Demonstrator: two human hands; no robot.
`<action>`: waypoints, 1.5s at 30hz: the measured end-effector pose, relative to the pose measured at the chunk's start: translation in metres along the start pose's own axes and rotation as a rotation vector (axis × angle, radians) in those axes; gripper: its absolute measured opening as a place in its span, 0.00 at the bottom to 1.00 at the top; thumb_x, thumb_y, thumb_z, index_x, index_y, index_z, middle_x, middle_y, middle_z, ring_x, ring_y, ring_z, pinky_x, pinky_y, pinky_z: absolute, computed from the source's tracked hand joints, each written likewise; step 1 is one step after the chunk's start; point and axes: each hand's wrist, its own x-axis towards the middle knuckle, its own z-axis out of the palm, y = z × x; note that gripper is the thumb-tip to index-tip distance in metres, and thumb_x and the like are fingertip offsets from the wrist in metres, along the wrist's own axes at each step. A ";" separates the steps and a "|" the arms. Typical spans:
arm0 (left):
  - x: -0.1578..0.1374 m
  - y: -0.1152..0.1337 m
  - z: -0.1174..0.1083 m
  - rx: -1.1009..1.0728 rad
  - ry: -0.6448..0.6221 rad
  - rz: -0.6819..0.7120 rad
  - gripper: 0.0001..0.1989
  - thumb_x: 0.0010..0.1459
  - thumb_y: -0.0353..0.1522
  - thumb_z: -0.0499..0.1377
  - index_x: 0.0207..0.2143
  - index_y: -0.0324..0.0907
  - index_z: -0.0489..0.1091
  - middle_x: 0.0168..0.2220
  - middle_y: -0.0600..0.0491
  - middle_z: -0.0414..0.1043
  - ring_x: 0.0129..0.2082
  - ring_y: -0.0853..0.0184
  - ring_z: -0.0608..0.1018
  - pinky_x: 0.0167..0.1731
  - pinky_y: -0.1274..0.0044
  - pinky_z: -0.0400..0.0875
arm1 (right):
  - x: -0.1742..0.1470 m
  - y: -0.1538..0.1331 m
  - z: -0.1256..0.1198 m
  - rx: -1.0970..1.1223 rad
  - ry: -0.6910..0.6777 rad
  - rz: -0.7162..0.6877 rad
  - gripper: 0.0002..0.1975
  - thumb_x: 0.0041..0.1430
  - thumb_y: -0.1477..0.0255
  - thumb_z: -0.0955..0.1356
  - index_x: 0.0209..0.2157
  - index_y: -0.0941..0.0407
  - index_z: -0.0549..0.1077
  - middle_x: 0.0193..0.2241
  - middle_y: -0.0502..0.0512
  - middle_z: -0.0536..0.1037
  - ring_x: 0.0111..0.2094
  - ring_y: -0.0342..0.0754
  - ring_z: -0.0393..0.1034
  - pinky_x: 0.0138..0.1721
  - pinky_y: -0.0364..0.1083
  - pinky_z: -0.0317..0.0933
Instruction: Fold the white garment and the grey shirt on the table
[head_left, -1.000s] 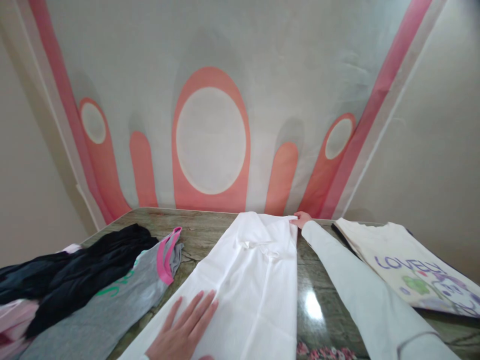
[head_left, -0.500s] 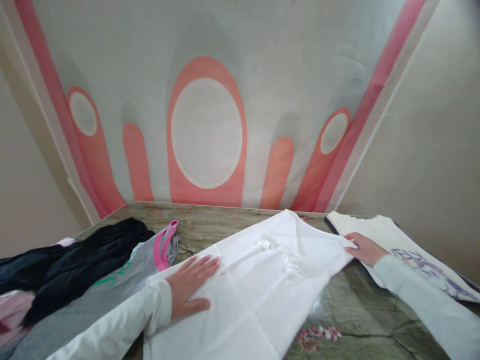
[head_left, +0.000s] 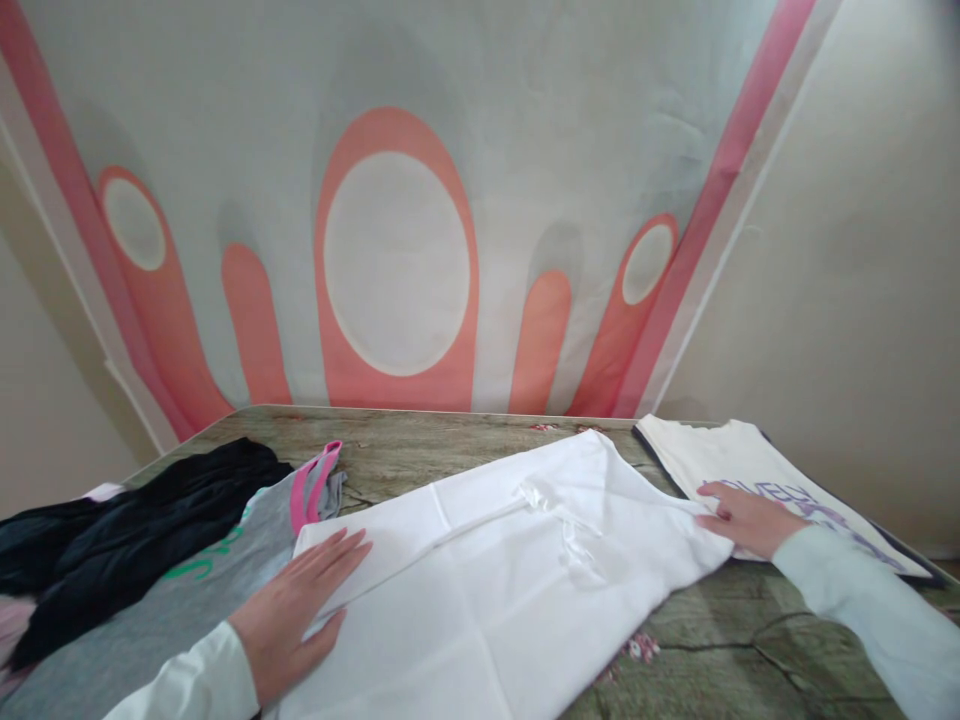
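Note:
A white garment [head_left: 480,590] with a shiny bow-like tie lies spread over the middle of the table, creases running across it. My left hand [head_left: 296,610] rests flat on its left edge, fingers stretched out and thumb apart. At the garment's right corner, my right hand [head_left: 750,518] has its fingers bent, with thumb and forefinger pinched on the cloth. Just under and behind that hand is a cream shirt [head_left: 697,450] with purple print, folded on something dark.
On the left lie a grey garment [head_left: 142,630] with pink trim and green lettering, and a crumpled black garment [head_left: 150,540]. The wood-patterned tabletop [head_left: 757,640] ends at a wall [head_left: 592,110] with a coral and grey pattern.
My left hand has slid left and toward me along the white garment. My right hand has moved slightly right with the garment's corner, and the view has shifted a little.

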 end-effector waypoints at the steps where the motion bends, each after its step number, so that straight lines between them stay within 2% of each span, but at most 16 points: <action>1: -0.001 -0.002 0.000 0.000 0.024 0.002 0.28 0.51 0.33 0.47 0.57 0.44 0.53 0.59 0.55 0.51 0.58 0.62 0.53 0.55 0.69 0.51 | 0.010 -0.006 -0.003 0.001 -0.049 -0.008 0.24 0.45 0.61 0.64 0.43 0.59 0.68 0.28 0.56 0.76 0.30 0.52 0.71 0.33 0.47 0.61; 4: -0.002 -0.007 -0.002 -0.008 0.085 -0.002 0.29 0.53 0.38 0.49 0.58 0.44 0.50 0.59 0.52 0.50 0.59 0.58 0.52 0.55 0.64 0.50 | 0.041 -0.030 -0.003 0.002 -0.087 0.000 0.23 0.47 0.63 0.64 0.44 0.61 0.67 0.35 0.61 0.75 0.36 0.52 0.70 0.37 0.46 0.61; 7: -0.001 -0.020 -0.004 -0.042 0.103 -0.051 0.31 0.54 0.44 0.49 0.58 0.43 0.49 0.58 0.50 0.52 0.58 0.57 0.54 0.55 0.64 0.50 | 0.067 -0.061 0.010 0.007 -0.100 -0.045 0.21 0.48 0.66 0.64 0.43 0.62 0.68 0.39 0.64 0.74 0.40 0.53 0.69 0.40 0.45 0.60; 12: -0.002 -0.055 -0.003 -0.152 0.103 -0.238 0.25 0.61 0.39 0.40 0.58 0.39 0.50 0.54 0.49 0.60 0.53 0.64 0.63 0.52 0.72 0.58 | 0.088 -0.107 0.040 -0.058 -0.042 -0.179 0.23 0.51 0.66 0.62 0.47 0.64 0.65 0.44 0.66 0.70 0.45 0.53 0.65 0.45 0.47 0.57; 17: 0.000 -0.082 0.007 -0.177 0.076 -0.266 0.23 0.60 0.36 0.40 0.56 0.36 0.54 0.53 0.46 0.61 0.53 0.64 0.64 0.53 0.71 0.58 | 0.086 -0.133 0.069 -0.130 0.110 -0.247 0.23 0.55 0.60 0.58 0.46 0.60 0.67 0.45 0.63 0.69 0.48 0.55 0.60 0.48 0.51 0.54; 23: 0.019 -0.093 0.019 -0.127 0.035 -0.316 0.22 0.60 0.34 0.39 0.53 0.36 0.58 0.56 0.47 0.55 0.57 0.66 0.56 0.56 0.73 0.51 | 0.080 -0.136 0.085 -0.083 0.203 -0.136 0.20 0.55 0.59 0.56 0.44 0.52 0.68 0.48 0.55 0.66 0.47 0.56 0.60 0.46 0.52 0.55; 26: 0.027 -0.097 0.008 -0.108 0.009 -0.321 0.23 0.59 0.36 0.41 0.54 0.35 0.56 0.56 0.46 0.55 0.57 0.65 0.57 0.55 0.72 0.53 | 0.083 -0.133 0.089 -0.060 0.231 -0.137 0.20 0.55 0.58 0.56 0.42 0.51 0.69 0.47 0.55 0.67 0.47 0.56 0.60 0.46 0.52 0.54; 28: 0.024 -0.106 -0.007 -0.066 -0.007 -0.325 0.28 0.54 0.40 0.48 0.56 0.35 0.53 0.57 0.45 0.52 0.58 0.59 0.54 0.55 0.68 0.50 | 0.085 -0.131 0.092 -0.057 0.263 -0.147 0.19 0.55 0.59 0.57 0.41 0.51 0.69 0.47 0.55 0.67 0.46 0.56 0.60 0.46 0.53 0.54; 30: 0.013 -0.118 -0.026 0.043 -0.047 -0.447 0.39 0.45 0.46 0.55 0.58 0.40 0.51 0.59 0.45 0.47 0.58 0.48 0.47 0.54 0.58 0.44 | 0.086 -0.130 0.094 -0.059 0.279 -0.173 0.19 0.55 0.60 0.56 0.41 0.52 0.70 0.46 0.56 0.68 0.46 0.55 0.60 0.47 0.52 0.52; 31: 0.005 -0.125 -0.034 0.115 -0.075 -0.566 0.45 0.39 0.49 0.58 0.58 0.43 0.49 0.60 0.46 0.44 0.58 0.42 0.44 0.52 0.53 0.41 | 0.086 -0.130 0.095 -0.060 0.282 -0.186 0.19 0.55 0.60 0.56 0.41 0.53 0.69 0.45 0.57 0.68 0.47 0.54 0.60 0.48 0.52 0.52; 34: -0.014 -0.145 -0.047 0.198 -0.173 -0.864 0.54 0.31 0.56 0.58 0.60 0.50 0.43 0.61 0.46 0.40 0.55 0.33 0.46 0.46 0.49 0.44 | 0.081 -0.131 0.092 -0.056 0.291 -0.216 0.19 0.56 0.60 0.56 0.41 0.53 0.69 0.45 0.57 0.68 0.46 0.54 0.60 0.48 0.52 0.51; 36: -0.017 -0.154 -0.044 0.181 -0.209 -0.947 0.53 0.33 0.58 0.55 0.60 0.51 0.40 0.60 0.44 0.44 0.52 0.34 0.54 0.44 0.52 0.50 | 0.077 -0.133 0.089 -0.049 0.296 -0.231 0.19 0.56 0.60 0.55 0.42 0.53 0.69 0.44 0.57 0.69 0.46 0.53 0.61 0.48 0.51 0.51; 39: -0.005 -0.158 -0.032 0.202 -0.199 -1.018 0.49 0.36 0.58 0.53 0.59 0.52 0.41 0.55 0.41 0.54 0.48 0.37 0.61 0.41 0.54 0.54 | 0.075 -0.134 0.087 -0.044 0.296 -0.218 0.19 0.56 0.60 0.55 0.42 0.53 0.69 0.45 0.56 0.69 0.46 0.53 0.61 0.48 0.51 0.51; 42: 0.017 -0.157 -0.024 0.241 -0.167 -1.061 0.48 0.38 0.57 0.53 0.59 0.49 0.44 0.53 0.38 0.56 0.47 0.37 0.62 0.39 0.54 0.55 | 0.080 -0.133 0.089 -0.052 0.271 -0.174 0.19 0.55 0.60 0.56 0.42 0.53 0.69 0.45 0.56 0.68 0.46 0.54 0.61 0.47 0.51 0.52; 45: 0.034 -0.152 -0.025 0.226 -0.141 -1.110 0.45 0.41 0.54 0.53 0.58 0.42 0.46 0.52 0.35 0.57 0.48 0.38 0.61 0.40 0.53 0.54 | 0.085 -0.131 0.092 -0.054 0.246 -0.148 0.19 0.55 0.59 0.56 0.42 0.52 0.70 0.47 0.55 0.68 0.45 0.55 0.61 0.46 0.52 0.53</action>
